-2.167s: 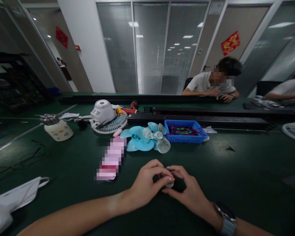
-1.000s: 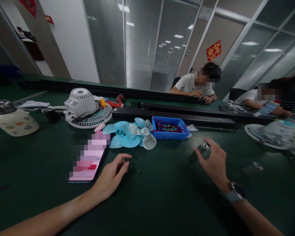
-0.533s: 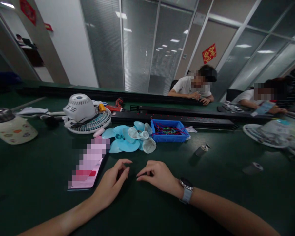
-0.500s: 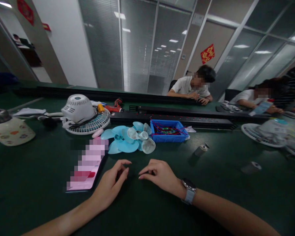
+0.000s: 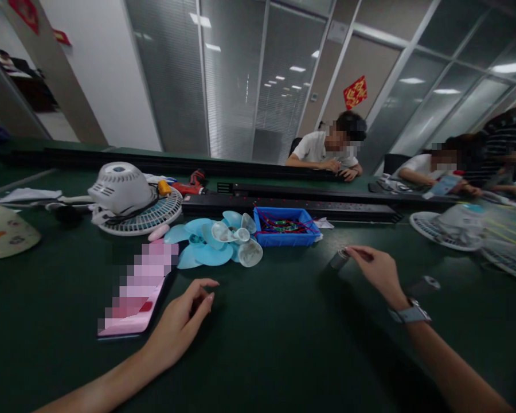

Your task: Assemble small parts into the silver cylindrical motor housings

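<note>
My right hand (image 5: 378,272), with a watch on its wrist, reaches out over the table. Its thumb and forefinger are pinched at the top of a small grey metal cylinder (image 5: 338,261), which stands slightly tilted in view; the fingertips cover its upper end. A second such cylinder (image 5: 425,284) lies behind the wrist, partly hidden. Near the phone (image 5: 144,289) with a pink screen, my left hand (image 5: 183,312) rests with fingers curved and a gap between thumb and forefinger. It holds nothing. Light-blue fan blades (image 5: 208,244) lie beyond it.
A blue bin (image 5: 287,237) of wires and circuit boards stands beyond the hands. At left are an upturned fan head (image 5: 122,192), a red power drill (image 5: 193,183) and a patterned jar (image 5: 6,232). More fan parts (image 5: 451,226) lie at right. People sit across the table.
My right hand has moved right, from beside my left hand to the nearer cylinder, and its fingers now meet its top. My left hand keeps its pose. The view has shifted slightly right.
</note>
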The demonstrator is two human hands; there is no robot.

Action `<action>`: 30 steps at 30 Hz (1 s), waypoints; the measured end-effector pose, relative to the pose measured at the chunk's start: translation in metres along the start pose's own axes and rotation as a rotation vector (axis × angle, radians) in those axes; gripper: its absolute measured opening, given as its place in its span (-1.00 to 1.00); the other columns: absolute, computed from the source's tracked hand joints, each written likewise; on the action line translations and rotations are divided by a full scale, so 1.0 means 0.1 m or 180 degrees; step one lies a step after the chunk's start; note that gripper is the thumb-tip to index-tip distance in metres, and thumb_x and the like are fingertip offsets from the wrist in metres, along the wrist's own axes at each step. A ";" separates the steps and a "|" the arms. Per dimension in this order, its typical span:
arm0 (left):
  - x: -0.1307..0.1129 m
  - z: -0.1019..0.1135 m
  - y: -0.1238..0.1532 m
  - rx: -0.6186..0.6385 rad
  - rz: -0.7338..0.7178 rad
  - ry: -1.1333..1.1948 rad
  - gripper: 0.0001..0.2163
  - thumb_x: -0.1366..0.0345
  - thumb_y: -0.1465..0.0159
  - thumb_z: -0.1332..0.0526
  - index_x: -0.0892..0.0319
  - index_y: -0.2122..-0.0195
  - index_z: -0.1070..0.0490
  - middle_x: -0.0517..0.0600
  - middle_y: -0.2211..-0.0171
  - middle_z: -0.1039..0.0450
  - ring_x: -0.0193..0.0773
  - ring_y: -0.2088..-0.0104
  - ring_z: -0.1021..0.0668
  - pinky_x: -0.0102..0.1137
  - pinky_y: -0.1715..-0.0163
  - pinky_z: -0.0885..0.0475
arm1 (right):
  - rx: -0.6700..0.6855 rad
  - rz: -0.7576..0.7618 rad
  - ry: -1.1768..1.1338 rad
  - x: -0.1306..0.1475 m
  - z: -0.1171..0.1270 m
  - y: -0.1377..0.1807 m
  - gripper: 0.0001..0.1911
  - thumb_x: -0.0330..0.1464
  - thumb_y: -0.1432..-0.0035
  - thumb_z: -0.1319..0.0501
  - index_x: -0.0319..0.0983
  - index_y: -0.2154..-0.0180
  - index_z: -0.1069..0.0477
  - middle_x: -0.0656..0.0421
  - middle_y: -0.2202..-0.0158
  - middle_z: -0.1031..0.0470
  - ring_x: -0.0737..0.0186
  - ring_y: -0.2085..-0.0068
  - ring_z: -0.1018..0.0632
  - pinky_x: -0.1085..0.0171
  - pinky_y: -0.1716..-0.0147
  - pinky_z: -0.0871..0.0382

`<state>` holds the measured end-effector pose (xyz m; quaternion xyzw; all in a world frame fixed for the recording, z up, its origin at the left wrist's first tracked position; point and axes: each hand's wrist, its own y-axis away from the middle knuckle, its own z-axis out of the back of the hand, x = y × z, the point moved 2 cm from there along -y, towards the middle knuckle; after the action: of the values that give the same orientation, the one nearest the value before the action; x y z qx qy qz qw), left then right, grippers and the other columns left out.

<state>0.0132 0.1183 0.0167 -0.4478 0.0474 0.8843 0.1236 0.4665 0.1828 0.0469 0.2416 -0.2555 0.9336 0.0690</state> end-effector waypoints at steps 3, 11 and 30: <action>-0.04 0.00 0.01 -0.0022 -0.0047 -0.0004 -0.70 0.14 -0.40 0.03 0.15 -0.05 -0.26 -0.06 0.39 -0.42 -0.21 0.38 -0.51 -0.38 0.37 -0.33 | -0.0170 -0.0012 0.0064 -0.01 -0.03 0.02 -0.52 0.04 -0.10 -0.13 -0.17 0.29 -0.61 0.08 0.32 -0.64 0.02 0.32 -0.62 0.16 0.35 -0.44; -0.01 0.00 0.01 0.0010 -0.0014 0.0074 -0.72 0.16 -0.41 0.00 0.14 -0.05 -0.27 -0.06 0.35 -0.43 -0.22 0.35 -0.51 -0.40 0.37 -0.32 | 0.0051 0.0088 0.0243 -0.01 -0.04 0.01 -0.51 0.07 -0.11 -0.11 -0.13 0.28 -0.61 0.07 0.31 -0.64 0.04 0.34 -0.61 0.18 0.38 -0.40; -0.03 0.00 0.01 0.0020 -0.0090 0.0061 -0.75 0.19 -0.39 -0.03 0.12 -0.02 -0.31 -0.04 0.33 -0.45 -0.21 0.35 -0.51 -0.40 0.38 -0.33 | 0.0023 0.0162 0.0268 -0.10 -0.24 0.13 -0.40 0.16 0.01 -0.15 -0.16 0.14 -0.46 0.07 0.23 -0.60 -0.05 0.21 -0.62 0.06 0.25 -0.47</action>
<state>0.0147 0.1167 0.0185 -0.4565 0.0450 0.8780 0.1370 0.4619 0.1841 0.0181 0.1958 -0.2550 0.9453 0.0551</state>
